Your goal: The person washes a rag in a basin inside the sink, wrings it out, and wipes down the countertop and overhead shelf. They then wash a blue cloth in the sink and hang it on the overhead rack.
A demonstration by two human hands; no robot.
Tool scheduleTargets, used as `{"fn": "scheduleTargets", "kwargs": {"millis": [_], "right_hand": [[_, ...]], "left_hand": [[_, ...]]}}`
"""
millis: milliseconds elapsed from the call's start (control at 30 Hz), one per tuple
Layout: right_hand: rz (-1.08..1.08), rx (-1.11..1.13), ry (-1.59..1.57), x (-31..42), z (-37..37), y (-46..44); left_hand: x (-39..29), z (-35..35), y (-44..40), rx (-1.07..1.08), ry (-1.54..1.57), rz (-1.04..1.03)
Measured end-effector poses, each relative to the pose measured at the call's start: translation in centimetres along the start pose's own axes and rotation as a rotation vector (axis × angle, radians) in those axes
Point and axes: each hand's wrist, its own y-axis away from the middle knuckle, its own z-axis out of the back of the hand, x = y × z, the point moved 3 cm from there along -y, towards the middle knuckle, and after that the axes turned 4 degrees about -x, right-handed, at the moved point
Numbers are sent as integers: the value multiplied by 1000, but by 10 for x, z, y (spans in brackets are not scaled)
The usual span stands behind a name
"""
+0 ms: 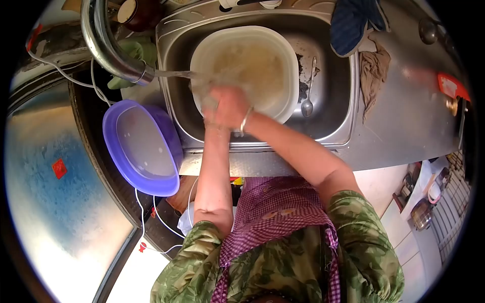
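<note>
Water runs from the metal faucet (144,73) toward a white basin (289,65) of cloudy, brownish water in the steel sink. My right hand (230,105), with a bracelet at the wrist, lies over my left hand (209,108) at the basin's lower left, under the stream. Both hands touch and are smeared by motion, so their fingers cannot be made out. Whether anything is between them is hidden.
A spoon (308,107) and dark scraps lie in the sink (333,116) right of the basin. A purple tub (177,184) stands at the left. Blue cloth (348,28) and a brown rag (374,76) hang at the sink's right edge.
</note>
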Motion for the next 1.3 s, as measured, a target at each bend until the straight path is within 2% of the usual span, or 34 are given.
{"fn": "scheduleTargets", "kwargs": {"millis": [67,133,200,233,267,333,433,467,533,633,667,733,767,833,867,900,967,1000,1067,1167,1267,1300], "right_hand": [[-288,-144,173,-36,13,-36],[-477,52,132,-70,46,-62],[-344,73,278,-108,56,-66],[-273,79,352,-107,59,-69],[-245,171,317,-107,57,-68],[-195,365,246,-70,67,-57],[51,373,35,-19,74,-44],[60,369,-85,-19,81,-43],[65,452,81,-31,89,-40],[120,440,284,-82,60,-21],[154,419,343,-99,48,-16],[-136,393,60,-115,51,-22],[-283,384,-86,-123,50,-21],[-293,77,-49,-123,68,-29],[-294,-82,-28,-123,76,-34],[-240,-126,138,-122,77,-38],[-132,-212,470,-122,71,-40],[-125,-201,566,-121,64,-39],[-111,-182,761,-118,49,-39],[-216,313,729,-142,35,-50],[-470,-86,116,-167,38,-45],[-295,-60,189,-153,36,-42]], "left_hand": [[13,-8,2,-78,-52,59],[11,-21,20,-117,-132,121],[-10,-40,46,-152,-435,37],[-19,-43,52,-139,-601,-72],[-25,-42,53,-119,-825,-280],[-29,-41,49,-146,-1272,-684],[-31,-35,24,-96,-1493,-928],[-35,-28,19,-75,-1333,-849],[-52,-46,42,-82,-876,-659],[-68,-60,79,-121,-900,-811],[-70,-69,95,-128,-727,-806],[-73,-86,119,-139,-381,-790],[-75,-78,118,-133,-335,-765],[-81,-63,114,-115,-240,-715],[-79,-63,108,-203,-327,-698],[-73,-50,92,-230,-376,-628],[-49,-17,43,-452,-589,-531],[-41,-19,29,-551,-724,-489],[-12,22,-27,-747,-1079,-422],[1,28,-35,-631,-956,-330],[-2,39,-36,-414,-639,-151],[-5,31,-33,-287,-402,-100]]}}
